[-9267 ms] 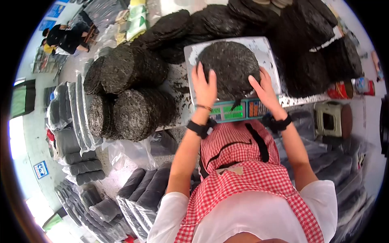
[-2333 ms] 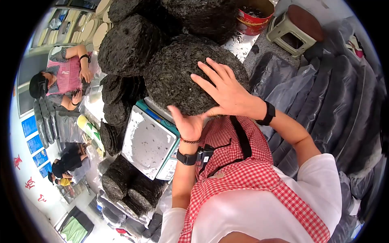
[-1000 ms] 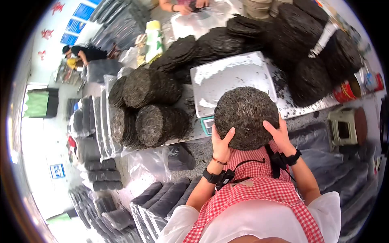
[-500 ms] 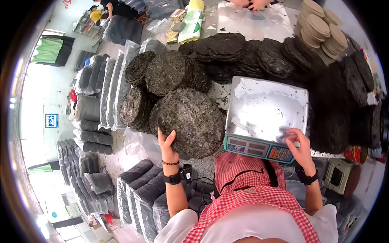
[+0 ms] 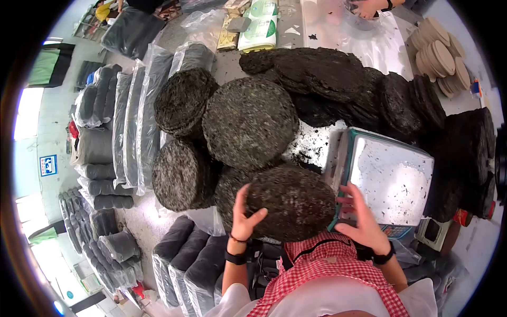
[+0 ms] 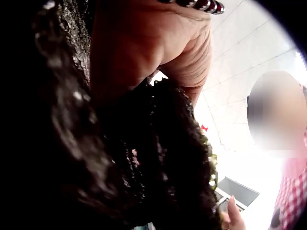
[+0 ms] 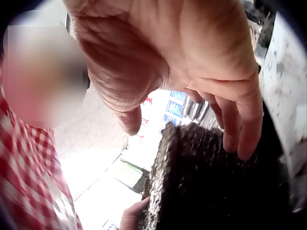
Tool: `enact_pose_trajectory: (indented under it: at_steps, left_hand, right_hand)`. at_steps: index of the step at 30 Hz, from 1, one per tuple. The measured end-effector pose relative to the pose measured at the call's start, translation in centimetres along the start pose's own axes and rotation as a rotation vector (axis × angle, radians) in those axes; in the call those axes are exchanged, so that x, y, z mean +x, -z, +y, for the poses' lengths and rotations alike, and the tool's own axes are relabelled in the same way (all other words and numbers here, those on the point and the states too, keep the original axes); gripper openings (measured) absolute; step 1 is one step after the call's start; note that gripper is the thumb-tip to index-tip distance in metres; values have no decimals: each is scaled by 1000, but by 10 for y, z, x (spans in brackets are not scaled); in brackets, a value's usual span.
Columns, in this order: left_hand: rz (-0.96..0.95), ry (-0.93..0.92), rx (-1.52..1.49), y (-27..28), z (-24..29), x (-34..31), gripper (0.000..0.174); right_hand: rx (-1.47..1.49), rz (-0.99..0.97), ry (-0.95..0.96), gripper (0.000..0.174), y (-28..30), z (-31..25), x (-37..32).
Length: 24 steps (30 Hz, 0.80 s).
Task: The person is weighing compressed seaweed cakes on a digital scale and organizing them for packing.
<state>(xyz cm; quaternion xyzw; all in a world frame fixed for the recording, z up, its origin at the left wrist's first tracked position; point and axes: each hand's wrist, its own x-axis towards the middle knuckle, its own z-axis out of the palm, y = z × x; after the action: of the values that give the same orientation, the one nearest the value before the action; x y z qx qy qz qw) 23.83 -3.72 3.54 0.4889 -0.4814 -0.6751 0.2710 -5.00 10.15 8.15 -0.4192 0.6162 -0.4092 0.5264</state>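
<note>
A thick round stack of dried seaweed sheets [image 5: 293, 203], dark and rough, is tilted at the near edge of the table in the head view. My left hand [image 5: 245, 219] grips its left edge, thumb over the near side. In the left wrist view that hand [image 6: 153, 52] straddles the seaweed's edge. My right hand [image 5: 364, 219] is spread beside the stack's right edge, thumb and fingers apart. The right wrist view has this hand [image 7: 177, 62] with its fingertips by the seaweed edge [image 7: 163, 177]. A digital scale [image 5: 391, 174] with bare pan stands to the right.
More seaweed stacks [image 5: 251, 122] lie on their sides at left. Flat seaweed piles [image 5: 322, 71] line the back, and dark stacks [image 5: 465, 158] stand right. Bagged dark rolls [image 5: 185, 253] fill the floor below. Another person's hand [image 5: 364, 8] works across the table.
The seaweed stack left the scale, was held before the apron, then moved left to the other stacks. My right hand touched the scale half a second ago and is now beside the stack.
</note>
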Motion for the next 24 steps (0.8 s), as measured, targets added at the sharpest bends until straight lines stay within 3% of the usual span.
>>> enact_pose_trajectory:
  at_steps: [1, 3, 4, 6, 10, 19, 21, 24]
  left_hand:
    - [-50, -21, 23, -1, 2, 3, 74]
    - [-93, -52, 61, -3, 5, 8, 75]
    - [-74, -55, 121, 1, 3, 9, 77]
    - [-119, -21, 16, 1, 9, 9, 80]
    - [-111, 18, -6, -1, -4, 10, 76]
    - [-88, 37, -24, 1, -16, 10, 77]
    - [-78, -11, 177, 6, -24, 12, 78]
    - [-83, 11, 35, -1, -12, 12, 79]
  right_hand:
    - [-2, 4, -6, 87, -13, 2, 13]
    - [-346, -24, 31, 95, -33, 7, 33]
    - [-349, -21, 28, 95, -35, 3, 39]
    - [-210, -123, -154, 97, -30, -1, 48]
    - [-138, -129, -204, 92, -29, 6, 50]
    - [-52, -37, -186, 86, -35, 10, 53]
    - [-47, -17, -173, 85, -36, 12, 53]
    - [-136, 26, -116, 84, -35, 11, 49]
